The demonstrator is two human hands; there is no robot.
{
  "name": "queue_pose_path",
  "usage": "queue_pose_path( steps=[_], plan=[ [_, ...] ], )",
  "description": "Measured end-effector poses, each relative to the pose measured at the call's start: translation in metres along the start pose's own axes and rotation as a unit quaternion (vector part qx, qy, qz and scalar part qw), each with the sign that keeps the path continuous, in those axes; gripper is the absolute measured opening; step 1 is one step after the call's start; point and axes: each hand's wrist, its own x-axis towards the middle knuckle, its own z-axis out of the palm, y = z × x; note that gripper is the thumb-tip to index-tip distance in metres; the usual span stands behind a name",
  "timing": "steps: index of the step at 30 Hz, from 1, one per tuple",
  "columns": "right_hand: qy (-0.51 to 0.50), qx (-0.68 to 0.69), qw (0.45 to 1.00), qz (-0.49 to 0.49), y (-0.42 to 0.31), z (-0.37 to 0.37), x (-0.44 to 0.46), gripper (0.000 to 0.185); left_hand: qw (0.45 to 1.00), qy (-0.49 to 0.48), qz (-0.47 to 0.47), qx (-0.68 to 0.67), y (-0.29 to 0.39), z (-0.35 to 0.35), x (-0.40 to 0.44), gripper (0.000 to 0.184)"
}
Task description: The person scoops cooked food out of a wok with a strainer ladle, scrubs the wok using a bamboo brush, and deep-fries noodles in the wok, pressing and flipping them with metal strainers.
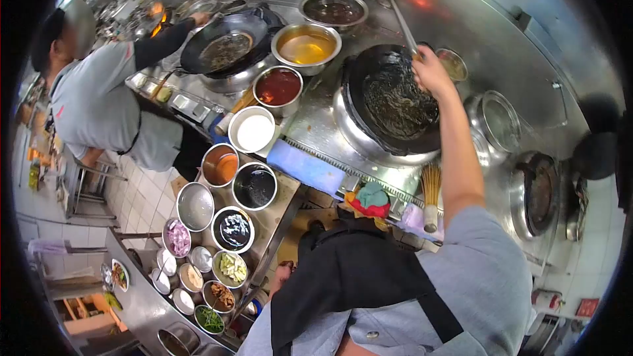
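My right hand (pixel 432 74) is wrapped round the handle of a long metal ladle (pixel 402 23). The ladle's bowl points up and away, near the steel back wall. Below and left of this hand sits a black wok (pixel 359 86) with dark, rippling liquid in it. Low in the view, beside the dark apron, my left hand (pixel 282 275) is partly hidden; its fingers look curled, and what they may hold does not show. It is near the bowl of chopped pale green vegetable (pixel 231 269).
Steel bowls of yellow oil (pixel 305 46), red sauce (pixel 278 87) and white powder (pixel 254 132) stand left of the wok. Several ingredient bowls line the side counter. A bamboo brush (pixel 430 191) lies at the stove's front. Another person (pixel 105 92) stands at a second wok (pixel 227 46).
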Motion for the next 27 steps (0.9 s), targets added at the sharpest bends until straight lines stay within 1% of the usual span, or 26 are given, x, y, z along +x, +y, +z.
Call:
queue_pose_path(
  steps=[1, 3, 4, 5, 6, 7, 8, 9, 10, 11, 12, 13, 15, 16, 17, 19, 20, 22, 23, 25, 26, 27],
  plan=[
    [-0.005, 0.017, 1.000, -0.013, 0.001, 0.017, 0.037, 0.038, 0.997, 0.025, -0.033, -0.060, 0.021, 0.000, -0.021, 0.016],
    [0.034, -0.036, 0.999, -0.015, -0.002, 0.057, 0.099, 0.035, 0.984, 0.070, -0.072, -0.150, 0.071, 0.002, -0.064, 0.014],
    [0.041, -0.089, 0.995, -0.012, 0.008, 0.075, 0.141, 0.030, 0.976, 0.090, -0.082, -0.180, 0.080, 0.005, -0.079, 0.013],
    [0.047, -0.142, 0.989, -0.009, 0.023, 0.094, 0.184, 0.026, 0.968, 0.096, -0.082, -0.215, 0.072, 0.009, -0.081, 0.013],
    [0.009, -0.159, 0.987, 0.032, 0.028, 0.110, 0.218, 0.020, 0.960, 0.101, -0.081, -0.250, 0.064, 0.012, -0.083, 0.013],
    [-0.029, -0.176, 0.981, 0.075, 0.029, 0.124, 0.237, 0.015, 0.941, 0.104, -0.078, -0.314, 0.043, 0.018, -0.086, 0.013],
    [-0.028, -0.001, 0.992, 0.124, -0.001, 0.130, 0.206, 0.008, 0.938, 0.111, -0.078, -0.319, 0.004, 0.026, -0.080, 0.013],
    [-0.035, 0.001, 0.992, 0.121, -0.008, 0.135, 0.210, 0.008, 0.934, 0.107, -0.095, -0.329, -0.042, 0.035, -0.069, 0.014],
    [-0.015, 0.177, 0.969, 0.173, -0.012, 0.139, 0.214, 0.010, 0.929, 0.102, -0.111, -0.338, -0.065, 0.041, -0.067, 0.016],
    [0.006, 0.347, 0.911, 0.222, -0.015, 0.140, 0.221, 0.013, 0.927, 0.106, -0.110, -0.342, -0.071, 0.044, -0.074, 0.016],
    [-0.075, 0.493, 0.825, 0.265, 0.008, 0.135, 0.257, 0.014, 0.930, 0.109, -0.117, -0.332, -0.073, 0.045, -0.082, 0.016],
    [-0.071, 0.591, 0.754, 0.277, 0.021, 0.132, 0.279, 0.012, 0.935, 0.111, -0.121, -0.315, -0.071, 0.046, -0.089, 0.017],
    [-0.043, 0.722, 0.652, 0.226, 0.005, 0.116, 0.265, 0.010, 0.944, 0.112, -0.124, -0.284, -0.071, 0.045, -0.093, 0.018],
    [-0.044, 0.764, 0.606, 0.215, 0.001, 0.110, 0.265, 0.009, 0.949, 0.109, -0.121, -0.269, -0.072, 0.042, -0.091, 0.018],
    [-0.038, 0.789, 0.578, 0.202, -0.001, 0.102, 0.262, 0.007, 0.954, 0.105, -0.119, -0.254, -0.071, 0.038, -0.087, 0.019],
    [-0.040, 0.805, 0.561, 0.189, -0.015, 0.080, 0.239, 0.006, 0.965, 0.093, -0.106, -0.222, -0.067, 0.027, -0.077, 0.020],
    [-0.032, 0.805, 0.563, 0.182, -0.022, 0.070, 0.226, 0.006, 0.969, 0.086, -0.098, -0.209, -0.063, 0.020, -0.069, 0.020],
    [-0.092, 0.846, 0.508, 0.137, -0.033, 0.051, 0.197, 0.005, 0.978, 0.069, -0.079, -0.182, -0.056, 0.004, -0.051, 0.022],
    [-0.082, 0.846, 0.511, 0.128, -0.038, 0.042, 0.184, 0.005, 0.981, 0.059, -0.069, -0.168, -0.052, -0.004, -0.041, 0.022],
    [-0.109, 0.847, 0.511, 0.098, -0.050, 0.025, 0.155, 0.005, 0.987, 0.034, -0.047, -0.148, -0.048, -0.018, -0.018, 0.024],
    [-0.112, 0.840, 0.527, 0.066, -0.054, 0.017, 0.140, 0.005, 0.989, 0.012, -0.036, -0.145, -0.045, -0.024, -0.004, 0.024],
    [-0.107, 0.838, 0.531, 0.058, -0.057, 0.008, 0.124, 0.005, 0.969, -0.072, -0.024, -0.236, -0.057, -0.029, 0.023, 0.023]
  ],
)
